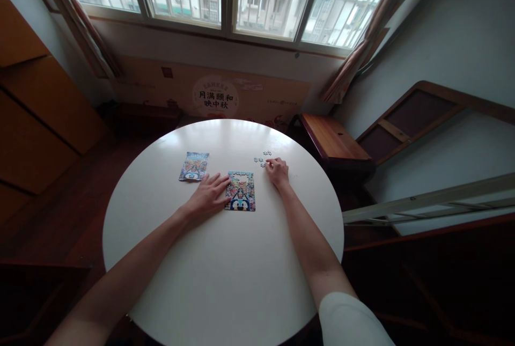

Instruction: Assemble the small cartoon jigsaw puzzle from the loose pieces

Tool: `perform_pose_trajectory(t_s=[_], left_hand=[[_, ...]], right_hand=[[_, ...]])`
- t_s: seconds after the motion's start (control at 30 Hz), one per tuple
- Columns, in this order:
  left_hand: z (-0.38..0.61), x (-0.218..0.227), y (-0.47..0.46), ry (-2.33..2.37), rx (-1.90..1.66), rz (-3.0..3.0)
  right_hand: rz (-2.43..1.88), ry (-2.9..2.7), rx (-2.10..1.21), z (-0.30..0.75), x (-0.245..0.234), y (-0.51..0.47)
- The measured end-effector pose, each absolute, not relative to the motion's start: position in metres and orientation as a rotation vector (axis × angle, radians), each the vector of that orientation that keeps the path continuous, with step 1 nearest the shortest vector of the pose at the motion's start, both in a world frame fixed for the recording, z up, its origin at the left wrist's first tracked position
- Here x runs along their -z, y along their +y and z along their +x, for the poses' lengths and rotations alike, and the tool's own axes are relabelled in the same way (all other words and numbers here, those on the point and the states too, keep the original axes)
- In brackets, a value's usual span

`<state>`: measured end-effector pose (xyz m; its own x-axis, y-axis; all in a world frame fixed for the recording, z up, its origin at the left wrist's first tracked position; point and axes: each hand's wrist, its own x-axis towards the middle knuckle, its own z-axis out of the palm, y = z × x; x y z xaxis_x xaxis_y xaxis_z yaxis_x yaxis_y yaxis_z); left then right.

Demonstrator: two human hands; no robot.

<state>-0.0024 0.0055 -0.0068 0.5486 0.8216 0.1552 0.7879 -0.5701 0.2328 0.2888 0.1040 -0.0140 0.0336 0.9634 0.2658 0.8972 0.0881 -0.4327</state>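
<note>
A yellow cupboard point(44, 99) is far off on the left. Then comes the round white table point(217, 281). On its left part lies a shiny packet point(194, 166), flat, with a blue and white animal on it.

Next is the left hand point(209, 193), palm down, between the packet and the puzzle. Its fingers are spread out. The pointing finger and the thumb are at the left edge of the puzzle, and the little finger is near the packet.

The puzzle point(240, 196) lies flat on the table, between the two hands. It shows the same sort of blue and white animal. Its long side runs away from the person. A gap point(242, 178) is at its far end, where some bits are not in place.

To the right of the puzzle, and a little farther away, are a few loose bits point(267, 153) in a small bunch. The right hand point(277, 170) is just beside them, with its fingers curled in. I cannot tell if they pinch a bit. The right hand is nearer to the bits, and the left hand is nearer to the puzzle. From the right fingertips, the gap lies left and a bit closer to the person.

Past the table, on the right, is a wooden bench point(333, 137).
</note>
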Motion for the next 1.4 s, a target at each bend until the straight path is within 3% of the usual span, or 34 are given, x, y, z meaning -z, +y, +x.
perform_pose_trajectory(t_s=[0.6, 0.9, 1.4], left_hand=[[-0.003, 0.006, 0.003, 1.381, -0.379, 2.631], [-0.002, 0.005, 0.005, 1.384, -0.377, 2.624], [-0.002, 0.003, 0.004, 1.385, -0.363, 2.624]], right_hand=[[-1.898, -2.2, -0.16, 0.281, 0.0, 0.114], [-1.854, -1.971, -0.026, 0.288, 0.009, 0.111], [-1.998, -1.659, -0.167, 0.297, 0.014, 0.115]])
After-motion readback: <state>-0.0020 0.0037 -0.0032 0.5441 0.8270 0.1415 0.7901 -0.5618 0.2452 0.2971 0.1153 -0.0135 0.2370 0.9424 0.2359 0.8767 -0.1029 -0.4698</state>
